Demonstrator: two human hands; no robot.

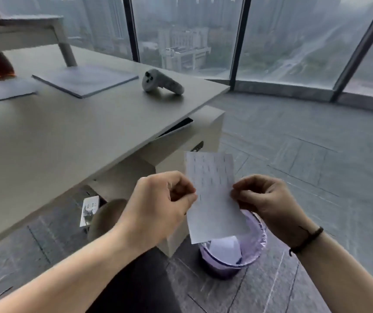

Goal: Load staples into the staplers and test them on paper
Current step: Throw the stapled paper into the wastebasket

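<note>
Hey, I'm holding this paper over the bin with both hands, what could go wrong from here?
1. The paper is pinched only at its side edges by the left hand and right hand; pulling apart may tear it.
2. If released, it would likely drop into the purple-lined waste bin below, or miss onto the floor.
3. No stapler is in view, so testing may stall.

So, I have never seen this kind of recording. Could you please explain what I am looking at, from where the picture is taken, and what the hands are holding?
There is no machine here. A person wears a camera on the head, looking forward and down, so you see their own arms. The left hand and the right hand each pinch one side of a sheet of paper, held above a purple-lined bin on the floor. To the left stands a desk with a grey handheld controller and a monitor stand on it. No stapler is visible.
</note>
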